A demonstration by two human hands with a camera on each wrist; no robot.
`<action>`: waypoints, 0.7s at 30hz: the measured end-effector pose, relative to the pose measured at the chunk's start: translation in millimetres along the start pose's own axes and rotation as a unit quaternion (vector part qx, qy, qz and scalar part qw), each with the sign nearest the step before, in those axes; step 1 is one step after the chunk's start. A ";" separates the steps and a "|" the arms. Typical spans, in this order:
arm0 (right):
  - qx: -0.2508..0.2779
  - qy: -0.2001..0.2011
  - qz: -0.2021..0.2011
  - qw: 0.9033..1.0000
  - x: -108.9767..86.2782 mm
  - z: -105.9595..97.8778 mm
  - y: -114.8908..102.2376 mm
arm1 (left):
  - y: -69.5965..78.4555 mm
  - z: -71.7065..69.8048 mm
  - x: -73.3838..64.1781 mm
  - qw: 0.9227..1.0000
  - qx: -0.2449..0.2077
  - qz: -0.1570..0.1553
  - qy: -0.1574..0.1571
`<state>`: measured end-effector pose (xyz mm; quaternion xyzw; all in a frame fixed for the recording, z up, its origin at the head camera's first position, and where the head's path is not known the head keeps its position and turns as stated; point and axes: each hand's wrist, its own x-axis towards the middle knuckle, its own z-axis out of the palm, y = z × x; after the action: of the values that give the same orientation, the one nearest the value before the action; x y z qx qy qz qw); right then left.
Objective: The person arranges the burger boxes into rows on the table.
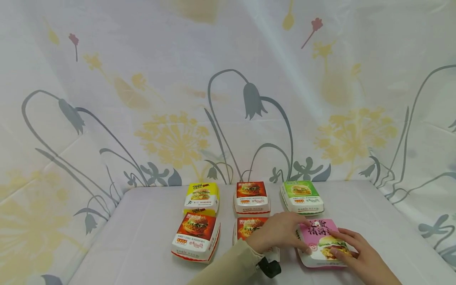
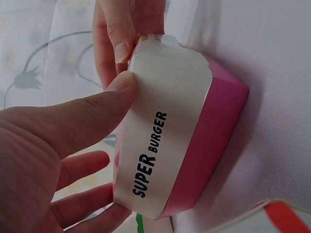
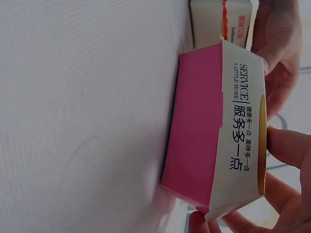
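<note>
A pink and white burger box [image 1: 322, 234] with a burger picture on its lid sits closed on the table at the front right. My left hand [image 1: 279, 233] holds its left side, the thumb at the lid's edge and the fingers toward the far corner. On the right side, my right hand [image 1: 361, 253] grips the box with the thumb on top and fingers over the far edge. "SUPER BURGER" is printed on the white flap [image 2: 153, 102] in the left wrist view. The right wrist view shows the opposite pink side [image 3: 197, 121] and the right thumb [image 3: 286, 145].
Left of the pink box, a red burger box [image 1: 246, 227] is partly covered by my left arm. Another red box [image 1: 196, 237] stands farther left. Behind them are a yellow box [image 1: 201, 198], a red box [image 1: 252, 198] and a green box [image 1: 302, 197]. A flowered cloth [image 1: 228, 130] hangs behind.
</note>
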<state>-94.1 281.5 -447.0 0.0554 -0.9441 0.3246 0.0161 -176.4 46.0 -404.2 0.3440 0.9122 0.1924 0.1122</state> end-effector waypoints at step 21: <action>0.040 -0.044 0.108 0.992 7.5 -13.9 -5.8 | -15.2 -12.4 -16.1 0.995 -0.066 0.035 0.061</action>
<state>-101.0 284.8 -432.0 -0.0326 -0.9304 0.3596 -0.0630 -177.6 21.3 -398.4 0.3549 0.8902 0.2762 0.0724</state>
